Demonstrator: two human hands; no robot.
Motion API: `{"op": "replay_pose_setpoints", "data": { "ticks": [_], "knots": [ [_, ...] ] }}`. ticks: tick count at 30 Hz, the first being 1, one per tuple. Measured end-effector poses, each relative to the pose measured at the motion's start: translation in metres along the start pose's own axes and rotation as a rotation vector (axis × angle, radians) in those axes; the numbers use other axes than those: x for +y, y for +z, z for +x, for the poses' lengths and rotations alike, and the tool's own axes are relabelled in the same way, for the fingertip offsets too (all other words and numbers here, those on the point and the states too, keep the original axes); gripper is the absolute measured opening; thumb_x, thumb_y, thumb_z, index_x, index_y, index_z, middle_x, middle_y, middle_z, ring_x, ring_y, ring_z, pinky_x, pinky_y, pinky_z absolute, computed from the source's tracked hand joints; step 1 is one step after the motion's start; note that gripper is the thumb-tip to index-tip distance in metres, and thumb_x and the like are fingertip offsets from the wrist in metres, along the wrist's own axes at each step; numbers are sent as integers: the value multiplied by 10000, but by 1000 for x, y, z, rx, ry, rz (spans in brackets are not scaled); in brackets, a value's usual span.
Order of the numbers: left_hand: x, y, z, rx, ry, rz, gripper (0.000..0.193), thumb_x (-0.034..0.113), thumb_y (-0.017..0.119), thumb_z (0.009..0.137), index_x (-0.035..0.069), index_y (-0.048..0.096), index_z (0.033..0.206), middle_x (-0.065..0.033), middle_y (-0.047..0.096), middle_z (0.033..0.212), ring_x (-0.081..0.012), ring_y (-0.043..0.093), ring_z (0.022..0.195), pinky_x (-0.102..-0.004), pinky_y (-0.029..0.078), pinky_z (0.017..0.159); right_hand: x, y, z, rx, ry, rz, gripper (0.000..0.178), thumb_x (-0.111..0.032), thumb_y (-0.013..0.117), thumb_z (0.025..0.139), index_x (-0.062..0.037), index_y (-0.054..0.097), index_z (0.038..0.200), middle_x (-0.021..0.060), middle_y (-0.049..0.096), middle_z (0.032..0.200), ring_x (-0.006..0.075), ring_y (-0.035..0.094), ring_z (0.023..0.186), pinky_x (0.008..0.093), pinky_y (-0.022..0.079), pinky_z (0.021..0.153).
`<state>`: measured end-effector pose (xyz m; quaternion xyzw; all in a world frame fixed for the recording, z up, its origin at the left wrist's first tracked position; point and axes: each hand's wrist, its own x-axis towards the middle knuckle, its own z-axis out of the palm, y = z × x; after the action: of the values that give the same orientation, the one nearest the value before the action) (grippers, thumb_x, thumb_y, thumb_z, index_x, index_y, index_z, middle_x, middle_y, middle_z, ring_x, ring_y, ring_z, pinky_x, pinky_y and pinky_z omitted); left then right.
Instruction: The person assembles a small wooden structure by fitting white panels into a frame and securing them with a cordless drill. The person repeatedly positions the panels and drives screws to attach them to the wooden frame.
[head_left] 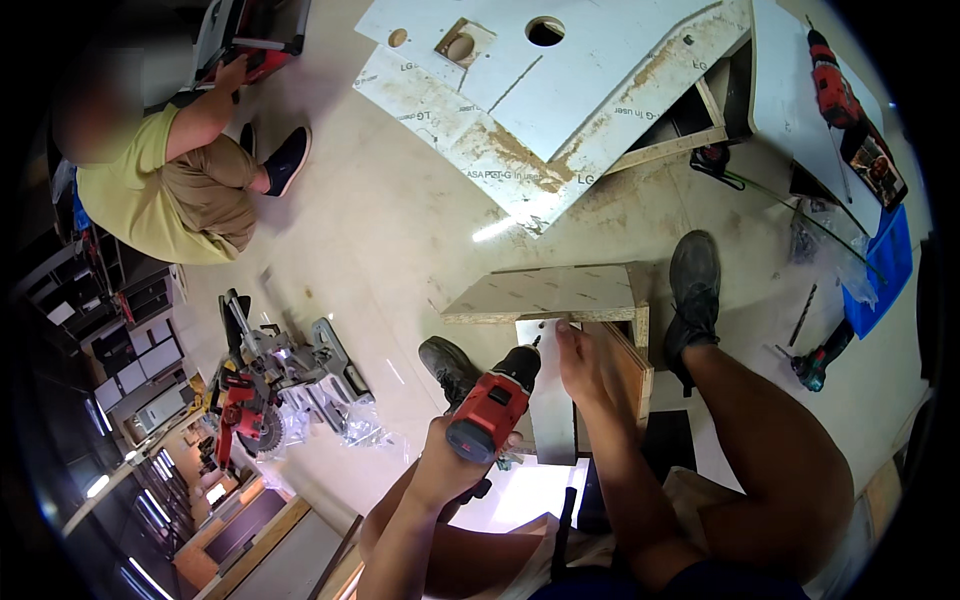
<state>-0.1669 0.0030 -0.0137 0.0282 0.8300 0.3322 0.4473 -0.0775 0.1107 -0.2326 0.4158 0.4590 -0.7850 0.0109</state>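
Observation:
My left hand (447, 462) is wrapped round the grip of a red and black cordless drill (490, 410). The drill's bit points up and to the right, its tip by the far end of a narrow white board (551, 400). At that same end my right hand (578, 362) has its fingers closed on the board's right edge. The white board lies across a small box-like frame of chipboard panels (560, 290) standing between my feet. Whether the bit touches the board, I cannot tell.
Large dusty white panels (540, 120) lie ahead. At the right are another red drill (832, 85), a tape measure (712, 160), a blue tray (880, 265), a loose drill bit (803, 312) and a green power tool (815, 368). A mitre saw (245, 410) stands left; a person (170, 180) crouches beyond.

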Motion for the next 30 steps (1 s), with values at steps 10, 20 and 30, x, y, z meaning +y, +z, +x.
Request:
{"op": "replay_pose_setpoints", "data": {
  "ticks": [10,20,30],
  "knots": [
    [2,8,11,36,15,78,320,212,836,820,15,688,1026,-93,708,778,-148,652,677,-321,538,664,-1,3,2,13,1,36,492,-354,517,1062,-82,405,667,-81,291,629,48,265,611,288,227,521],
    [1,10,12,-14,-50,99,392,288,844,830,14,676,1056,-54,708,815,-131,641,731,-304,539,718,6,2,1,8,1,75,479,-331,506,1066,-92,391,667,-82,280,638,48,265,625,288,226,529],
    [20,10,31,-48,22,148,347,204,829,823,16,675,1071,-104,713,788,-158,665,693,-326,539,681,3,7,1,-23,-100,-10,258,-191,682,958,33,695,1085,99,737,915,130,629,828,318,512,763]
  ]
}}
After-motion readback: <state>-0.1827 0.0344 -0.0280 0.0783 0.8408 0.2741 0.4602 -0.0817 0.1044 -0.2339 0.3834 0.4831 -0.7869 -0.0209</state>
